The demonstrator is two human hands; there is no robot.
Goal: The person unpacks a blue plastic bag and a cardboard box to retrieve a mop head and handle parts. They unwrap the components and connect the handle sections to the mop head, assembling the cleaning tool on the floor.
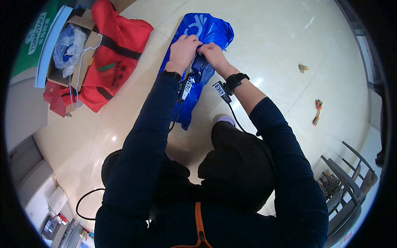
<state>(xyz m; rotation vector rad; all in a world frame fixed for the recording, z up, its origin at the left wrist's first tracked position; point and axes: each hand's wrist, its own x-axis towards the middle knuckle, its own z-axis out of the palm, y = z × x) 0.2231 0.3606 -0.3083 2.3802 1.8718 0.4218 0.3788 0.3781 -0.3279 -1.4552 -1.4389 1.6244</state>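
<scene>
A shiny blue bag (206, 31) lies stretched out on the pale tiled floor in front of me. My left hand (182, 48) grips its fabric near the middle, fingers curled over the edge. Close beside it, my right hand (213, 53) pinches a darker fold of the same bag. Both wrists wear black bands with small tags and cables hanging from them. My dark sleeves and bent knees fill the lower part of the view.
A red bag (118, 53) lies at the left beside an open cardboard box (84, 56) holding clear plastic bags. Two small scraps (317, 110) lie on the floor at the right. A grey chair (347, 177) stands at the lower right.
</scene>
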